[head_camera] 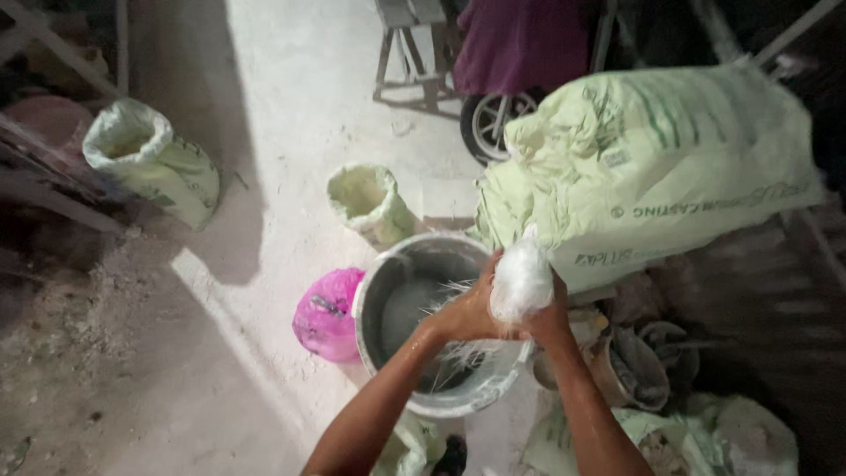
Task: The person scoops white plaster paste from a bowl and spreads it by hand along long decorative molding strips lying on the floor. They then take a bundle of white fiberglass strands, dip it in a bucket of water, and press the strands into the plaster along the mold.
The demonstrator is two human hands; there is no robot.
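Bundle [522, 280]: white, glossy, fibrous mass, held over the right rim of the bucket [374, 291]. Long axis near upright, tip pointing up and away; loose strands trail down toward the bucket's inside, so it is likely kept there to let drips and stray fibres fall in.

Left hand [467, 313]: grip closed around the bundle's lower left side.

Right hand [548, 319]: grip closed on the bundle from below and right, touching the left hand.

Bucket: grey, round, on the floor [291, 106], wet grey contents inside.

Pink bag [328, 313]: touching the bucket's left wall.

Large sack [652, 167]: pale green, lying behind the bucket.

Two open sacks [152, 159]: upright, well apart from the hands.

Small pail [630, 370]: just right of the forearm.
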